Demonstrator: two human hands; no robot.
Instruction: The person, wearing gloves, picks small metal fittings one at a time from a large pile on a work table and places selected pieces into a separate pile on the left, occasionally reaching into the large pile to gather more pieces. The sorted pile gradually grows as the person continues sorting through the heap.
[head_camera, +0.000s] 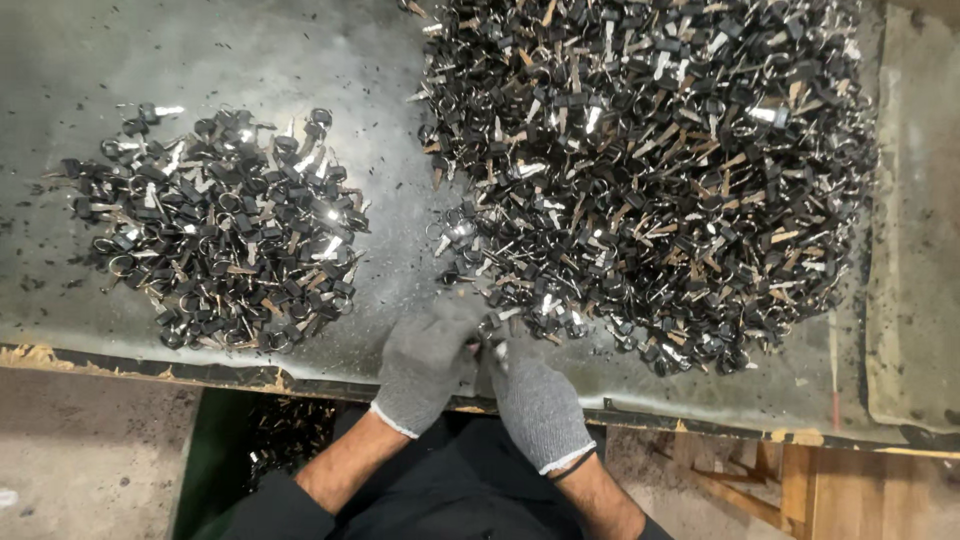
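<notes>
Looking down, head view: left hand (425, 362) and right hand (535, 398), both in grey knit gloves, pressed together at the near edge of the tabletop (300, 60), pinched on a small key piece (487, 340) beside the large pile (650, 170). Smaller pile (225, 230) well apart, toward the left edge. Risk: dropped piece past the near edge, caused by glove-dulled grip; snagged rings dragging neighbours along.

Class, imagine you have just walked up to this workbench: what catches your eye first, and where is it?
The big heap of black-headed keys on rings fills the table's upper right, with a smaller pile of keys at the left. At the near edge of the worn grey table, the left hand and right hand, both in grey knit gloves, meet over a key from the big heap.
</notes>
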